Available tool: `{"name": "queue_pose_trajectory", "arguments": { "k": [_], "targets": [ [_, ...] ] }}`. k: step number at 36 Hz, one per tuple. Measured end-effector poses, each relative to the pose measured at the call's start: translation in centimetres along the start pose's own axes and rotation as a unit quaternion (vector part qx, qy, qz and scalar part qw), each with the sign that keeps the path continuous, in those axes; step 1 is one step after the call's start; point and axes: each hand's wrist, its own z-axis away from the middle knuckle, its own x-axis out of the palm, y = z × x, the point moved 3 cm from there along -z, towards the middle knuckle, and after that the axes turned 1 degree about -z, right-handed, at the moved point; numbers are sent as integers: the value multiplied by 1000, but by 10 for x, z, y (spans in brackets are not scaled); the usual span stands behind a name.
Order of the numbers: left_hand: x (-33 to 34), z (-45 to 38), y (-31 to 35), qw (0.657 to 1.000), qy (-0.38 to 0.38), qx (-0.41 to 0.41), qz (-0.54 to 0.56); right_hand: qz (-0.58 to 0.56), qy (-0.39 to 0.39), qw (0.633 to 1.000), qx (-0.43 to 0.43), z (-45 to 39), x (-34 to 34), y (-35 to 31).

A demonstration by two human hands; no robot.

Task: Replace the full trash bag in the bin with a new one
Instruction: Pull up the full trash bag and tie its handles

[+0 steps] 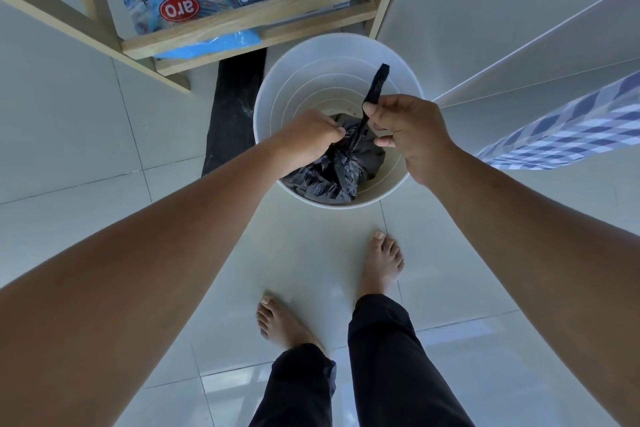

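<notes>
Your left hand (308, 135) fingers curl around the gathered neck of the black trash bag (332, 170), which sits inside the white bin (277, 94). Your right hand (412, 128) pinches the bag's twisted strip (375, 87), which rises beyond your fingers.

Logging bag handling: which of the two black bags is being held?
The crumpled black bag inside the white bin; left hand and right hand grip its twisted top. The flat black bag lies untouched on the floor.
</notes>
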Motion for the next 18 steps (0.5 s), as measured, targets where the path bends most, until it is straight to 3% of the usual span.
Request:
{"name": "queue_pose_trajectory", "arguments": {
  "k": [3, 9, 18],
  "targets": [
    [-3, 5, 4, 1000, -11, 3, -28, 6, 6, 1000, 13, -2, -1, 4],
    [-12, 5, 3, 998, 47, 32, 0, -3, 34, 999, 37, -4, -3, 6],
    [-5, 3, -4, 999, 11, 0, 39, 0, 25, 998, 52, -5, 2, 9]
  ]
}}
